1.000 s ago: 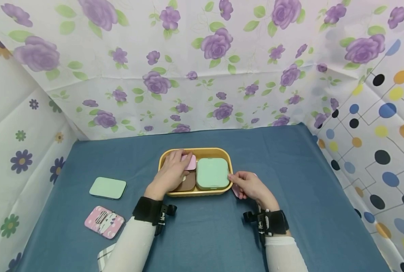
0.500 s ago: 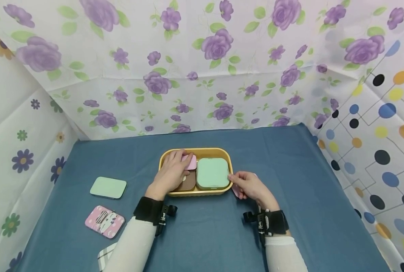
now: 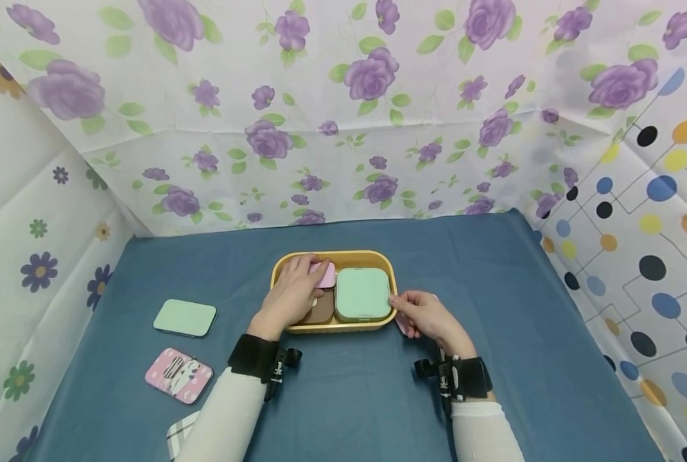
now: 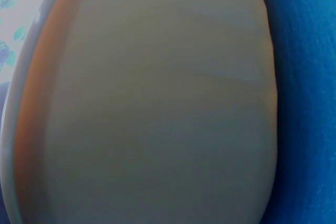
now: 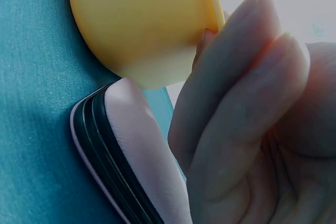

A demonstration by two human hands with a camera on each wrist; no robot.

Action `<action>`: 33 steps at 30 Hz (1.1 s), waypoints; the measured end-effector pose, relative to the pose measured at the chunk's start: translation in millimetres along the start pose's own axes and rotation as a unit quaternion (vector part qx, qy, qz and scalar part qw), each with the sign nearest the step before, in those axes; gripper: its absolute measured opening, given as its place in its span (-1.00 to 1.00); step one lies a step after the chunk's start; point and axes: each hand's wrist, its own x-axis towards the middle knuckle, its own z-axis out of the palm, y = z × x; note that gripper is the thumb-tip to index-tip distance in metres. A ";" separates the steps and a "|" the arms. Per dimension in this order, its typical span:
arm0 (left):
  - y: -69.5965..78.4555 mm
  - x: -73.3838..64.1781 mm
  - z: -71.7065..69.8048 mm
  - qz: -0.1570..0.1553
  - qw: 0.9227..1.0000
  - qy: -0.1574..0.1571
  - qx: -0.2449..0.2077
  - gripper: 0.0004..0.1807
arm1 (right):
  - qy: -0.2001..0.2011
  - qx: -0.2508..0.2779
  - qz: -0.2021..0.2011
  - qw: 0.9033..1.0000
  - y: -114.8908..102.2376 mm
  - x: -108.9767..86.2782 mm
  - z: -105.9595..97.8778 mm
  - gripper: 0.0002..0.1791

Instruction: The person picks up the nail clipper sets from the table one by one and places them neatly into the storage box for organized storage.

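A yellow tray (image 3: 366,259) holds a mint-green square case (image 3: 362,294), a small pink case (image 3: 326,276) and a brown case (image 3: 320,309). My left hand (image 3: 288,292) reaches in from the left, thumb and fingers about the pink case, partly covering it and the brown one. At the tray's right end, my right hand (image 3: 427,314) pinches the rim, its other fingers curled in the right wrist view. Below that hand, a pink case with a dark edge (image 5: 142,150) is on the table. In the left wrist view a blurred pale surface hides the left fingers.
Left of the tray lie a mint-green flat case (image 3: 185,318) and a pink cartoon case (image 3: 178,376). A white checked case (image 3: 177,436) is partly under the left sleeve. Blue cloth (image 3: 349,398) covers the table; patterned curtains (image 3: 332,115) stand behind and at the sides.
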 end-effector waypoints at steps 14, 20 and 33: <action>0.7 0.4 -0.7 -0.012 1.000 -0.008 -0.018 -0.26 | -0.003 0.007 0.006 1.000 0.2 0.0 -0.9 -0.37; -0.2 -1.1 -1.7 -0.015 0.999 -0.008 -0.031 -0.25 | -0.006 0.008 0.010 1.000 0.6 1.7 -1.0 -0.36; -1.8 -3.3 -1.8 -0.010 0.998 0.017 -0.067 -0.24 | -0.002 -0.004 -0.001 1.000 1.0 0.6 -0.6 -0.38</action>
